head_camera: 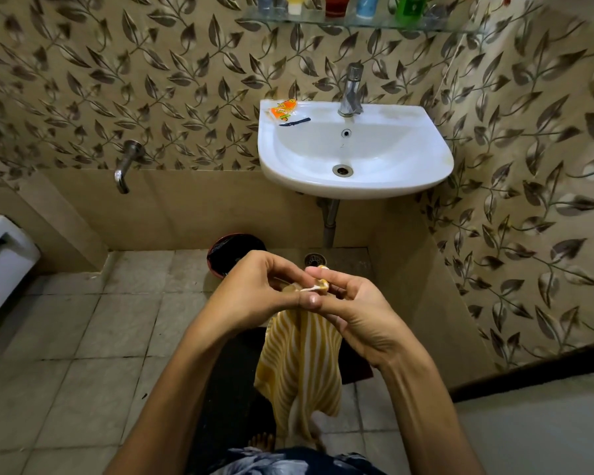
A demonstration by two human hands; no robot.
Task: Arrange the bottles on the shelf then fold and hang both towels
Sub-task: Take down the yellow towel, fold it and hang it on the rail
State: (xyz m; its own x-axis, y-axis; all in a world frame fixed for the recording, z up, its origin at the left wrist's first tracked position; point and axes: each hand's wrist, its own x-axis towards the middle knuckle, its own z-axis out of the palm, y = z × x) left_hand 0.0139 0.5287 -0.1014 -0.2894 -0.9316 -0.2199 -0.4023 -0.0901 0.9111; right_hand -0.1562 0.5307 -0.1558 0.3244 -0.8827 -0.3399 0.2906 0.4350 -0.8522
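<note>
A yellow-and-white striped towel (300, 365) hangs down in front of me, above a dark floor mat. My left hand (254, 289) and my right hand (354, 306) meet at its top edge, and both pinch the towel's corners between thumb and fingers. Several bottles (336, 5) stand in a row on the glass shelf (357, 24) high on the wall, cut off by the top of the view. No second towel is in view.
A white sink (391, 186) with a metal tap (351, 90) is mounted below the shelf; an orange sachet (282, 110) and a dark razor lie on its left rim. A dark bin (223, 250) stands on the floor beneath. A wall tap (126, 166) and toilet (0, 262) are left.
</note>
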